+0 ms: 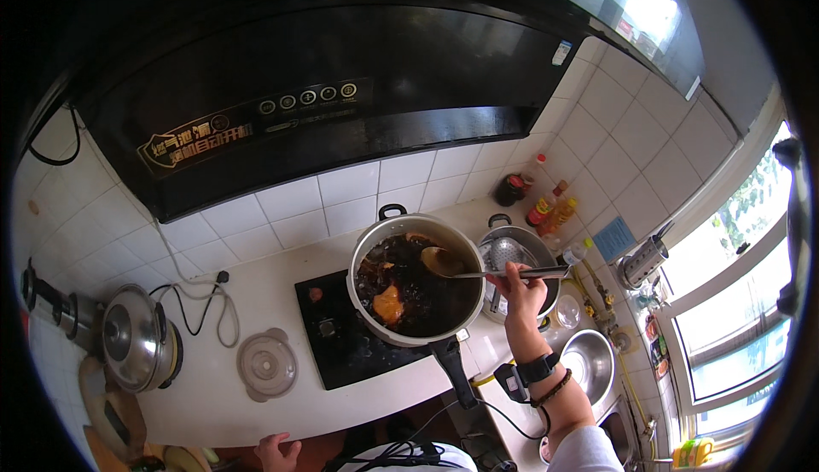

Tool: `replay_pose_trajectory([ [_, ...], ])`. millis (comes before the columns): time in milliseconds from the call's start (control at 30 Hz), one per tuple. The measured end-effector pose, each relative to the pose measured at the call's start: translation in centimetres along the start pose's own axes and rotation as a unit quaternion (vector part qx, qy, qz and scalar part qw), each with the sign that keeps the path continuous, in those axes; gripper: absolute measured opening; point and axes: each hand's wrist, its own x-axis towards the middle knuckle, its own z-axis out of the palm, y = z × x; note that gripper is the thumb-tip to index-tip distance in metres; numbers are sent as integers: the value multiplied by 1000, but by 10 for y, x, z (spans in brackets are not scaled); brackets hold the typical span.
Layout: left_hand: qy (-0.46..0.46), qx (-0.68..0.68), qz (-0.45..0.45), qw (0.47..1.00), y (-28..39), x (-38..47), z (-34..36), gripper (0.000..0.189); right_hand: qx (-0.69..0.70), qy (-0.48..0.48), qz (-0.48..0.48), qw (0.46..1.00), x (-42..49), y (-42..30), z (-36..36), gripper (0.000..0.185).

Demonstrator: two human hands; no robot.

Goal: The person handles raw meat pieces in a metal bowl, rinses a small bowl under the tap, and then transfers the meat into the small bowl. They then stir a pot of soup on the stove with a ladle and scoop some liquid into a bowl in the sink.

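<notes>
My right hand (526, 293) grips the handle of a metal ladle (477, 274). The bowl of the ladle dips into dark liquid (422, 305) inside a large pressure-cooker pot (417, 220), which has no lid on. Brown pieces of food (388, 305) show at the surface; what lies deeper is hidden. Beneath the pot is a black cooktop (339, 344), and the pot's long black handle (455, 373) points towards me. My left hand (278, 453) hangs low by the counter's front edge, its fingers apart and holding nothing.
Right of the pot stands another pot (549, 248) with a perforated ladle (505, 251) in it. Bottles (544, 209) line the back corner, and a steel bowl (587, 363) sits nearer me. Leftward are a plastic lid (267, 364), cables (221, 309) and a lidded pan (131, 337). A range hood (409, 75) overhangs.
</notes>
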Motion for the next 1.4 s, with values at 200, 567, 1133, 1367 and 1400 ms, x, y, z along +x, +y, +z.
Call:
replay_pose_trajectory([
  [200,-4,9,-22,1000,3,-4,-2,40,-20,-20,-12,1000,4,-2,6,15],
  [567,23,6,12,1000,0,-11,-1,39,-33,-63,-27,997,14,4,26,10],
  [1133,62,-1,23,998,-22,-24,8,37,-67,-140,-65,986,6,22,62,9],
  [1367,56,-8,14,998,-26,-27,7,38,-97,-187,-73,975,-9,27,74,12],
  [1400,58,-8,16,998,-25,-27,7,38,-88,-195,-67,974,-11,28,76,12],
])
